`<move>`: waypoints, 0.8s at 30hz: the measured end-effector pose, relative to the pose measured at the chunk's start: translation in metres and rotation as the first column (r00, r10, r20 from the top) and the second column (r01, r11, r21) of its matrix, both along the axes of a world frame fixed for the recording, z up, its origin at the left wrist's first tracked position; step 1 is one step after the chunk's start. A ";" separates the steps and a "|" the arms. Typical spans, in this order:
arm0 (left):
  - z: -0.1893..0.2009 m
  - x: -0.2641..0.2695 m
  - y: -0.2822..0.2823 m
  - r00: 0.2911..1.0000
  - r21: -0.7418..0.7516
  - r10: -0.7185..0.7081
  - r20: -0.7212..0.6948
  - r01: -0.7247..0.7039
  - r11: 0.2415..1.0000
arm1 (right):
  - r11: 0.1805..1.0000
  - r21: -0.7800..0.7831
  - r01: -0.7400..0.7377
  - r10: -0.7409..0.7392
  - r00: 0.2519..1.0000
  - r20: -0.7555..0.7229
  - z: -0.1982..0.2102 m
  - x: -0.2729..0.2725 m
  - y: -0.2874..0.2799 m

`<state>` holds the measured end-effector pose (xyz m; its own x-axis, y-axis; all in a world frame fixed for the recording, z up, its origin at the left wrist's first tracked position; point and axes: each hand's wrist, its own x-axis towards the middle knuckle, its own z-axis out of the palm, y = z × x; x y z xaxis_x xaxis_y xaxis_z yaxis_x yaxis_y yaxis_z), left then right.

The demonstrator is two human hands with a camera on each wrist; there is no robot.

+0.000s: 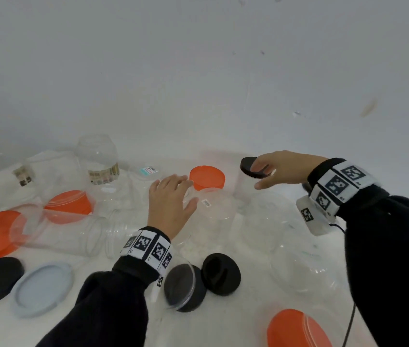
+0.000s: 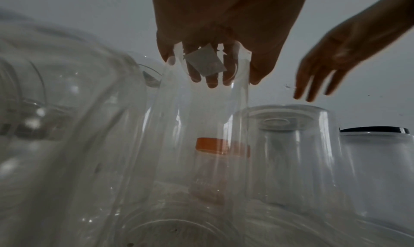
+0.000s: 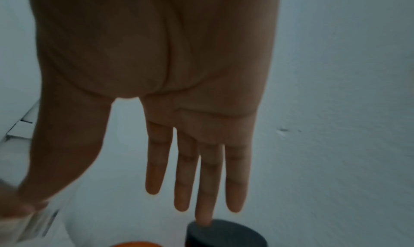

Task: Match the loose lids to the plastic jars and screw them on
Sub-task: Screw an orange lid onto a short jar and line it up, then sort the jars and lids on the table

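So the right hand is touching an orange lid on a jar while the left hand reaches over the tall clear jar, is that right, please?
Not quite: the lid under the right hand is a black lid, as the head view shows. The left hand does reach over the tall clear jar.

**Jars crowd the middle, lids ring the front**

Clear jars stand and lie close together across the middle of the bench (image 1: 261, 304). A long jar (image 1: 58, 231) lies on its side at the left and blocks that way. Black lids (image 1: 221, 274) and a grey lid (image 1: 43, 289) sit near the front. Above the jars, by the white wall (image 1: 198, 71), the air is open.
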<state>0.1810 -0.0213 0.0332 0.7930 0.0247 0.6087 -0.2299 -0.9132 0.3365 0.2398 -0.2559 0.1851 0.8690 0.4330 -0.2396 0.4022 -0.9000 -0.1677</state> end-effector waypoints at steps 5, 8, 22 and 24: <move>0.001 0.000 -0.001 1.000 0.009 -0.014 -0.027 0.014 1.000 | 0.990 -0.121 0.070 -0.082 0.992 -0.099 -0.028 -0.024 -0.023; 0.002 -0.001 -0.001 0.998 0.013 -0.012 -0.053 0.013 1.000 | 0.987 -0.134 0.094 -0.109 0.988 -0.112 -0.045 -0.029 -0.022; 0.012 -0.009 0.008 0.981 -0.042 -0.100 -0.168 0.094 0.995 | 0.955 -0.208 0.213 -0.220 0.976 -0.007 -0.085 -0.017 -0.008; 0.016 -0.015 0.007 0.981 -0.096 -0.160 -0.107 0.150 0.984 | 0.956 -0.181 0.231 -0.233 0.972 0.014 -0.086 -0.016 -0.007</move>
